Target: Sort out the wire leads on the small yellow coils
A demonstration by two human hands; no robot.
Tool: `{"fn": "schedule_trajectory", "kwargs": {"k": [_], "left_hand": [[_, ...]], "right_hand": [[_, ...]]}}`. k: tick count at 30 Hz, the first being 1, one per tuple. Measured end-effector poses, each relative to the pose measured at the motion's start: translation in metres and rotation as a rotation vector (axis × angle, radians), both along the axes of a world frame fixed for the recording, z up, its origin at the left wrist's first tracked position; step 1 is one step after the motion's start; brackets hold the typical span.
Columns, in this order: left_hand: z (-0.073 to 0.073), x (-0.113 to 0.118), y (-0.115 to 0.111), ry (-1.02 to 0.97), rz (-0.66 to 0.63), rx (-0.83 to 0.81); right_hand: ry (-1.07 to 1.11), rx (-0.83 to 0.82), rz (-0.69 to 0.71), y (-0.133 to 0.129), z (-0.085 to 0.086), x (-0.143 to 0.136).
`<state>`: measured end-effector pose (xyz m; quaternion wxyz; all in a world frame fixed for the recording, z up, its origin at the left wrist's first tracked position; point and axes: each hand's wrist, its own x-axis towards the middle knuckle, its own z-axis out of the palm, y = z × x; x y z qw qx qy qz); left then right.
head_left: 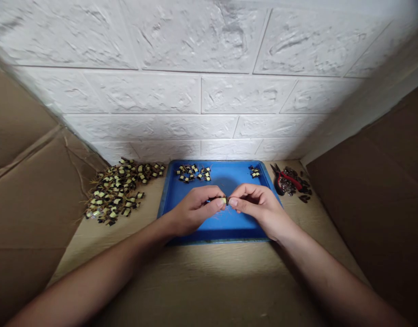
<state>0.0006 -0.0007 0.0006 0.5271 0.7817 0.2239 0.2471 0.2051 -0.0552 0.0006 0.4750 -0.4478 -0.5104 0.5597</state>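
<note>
A small coil with yellow tape and a black bobbin [224, 200] is held above the blue tray [195, 237]. My left hand [200, 208] pinches it between thumb and forefinger, covering most of its body. From the other side, the closed thumb and forefinger of my right hand [254, 202] meet the coil's right end; whether they grip its pins or a wire end is hidden. Similar coils [193, 173] lie in the tray's back left corner, and a few more coils [254, 172] sit at its back right. Thin wire bits [217, 214] show faintly on the tray floor.
A large heap of taped coils with loose copper-coloured wires [116, 190] covers the table left of the tray. Red-and-black pliers [285, 178] rest on a pile of small dark metallic parts [292, 184] at the right. Cardboard sides [28, 190] and a white brick-patterned wall [202, 95] enclose the table.
</note>
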Motion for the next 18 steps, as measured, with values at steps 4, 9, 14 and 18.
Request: {"fn": "schedule_trajectory", "kwargs": {"k": [4,9,14,18], "left_hand": [[0.0004,0.0003,0.0003,-0.010,0.003,0.047],[0.0019,0.0008,-0.0013,0.014,0.010,0.085],[0.0031,0.0012,-0.0020,0.029,0.017,0.103],[0.0042,0.0012,-0.0013,0.031,0.024,0.116]], "right_hand": [[-0.007,-0.002,0.017,-0.0007,0.0009,0.0002],[-0.013,0.022,0.017,-0.0020,0.0024,-0.0029],[-0.033,0.031,0.002,-0.0043,0.0056,-0.0071],[-0.046,0.024,-0.004,-0.0044,0.0042,-0.0063]]}}
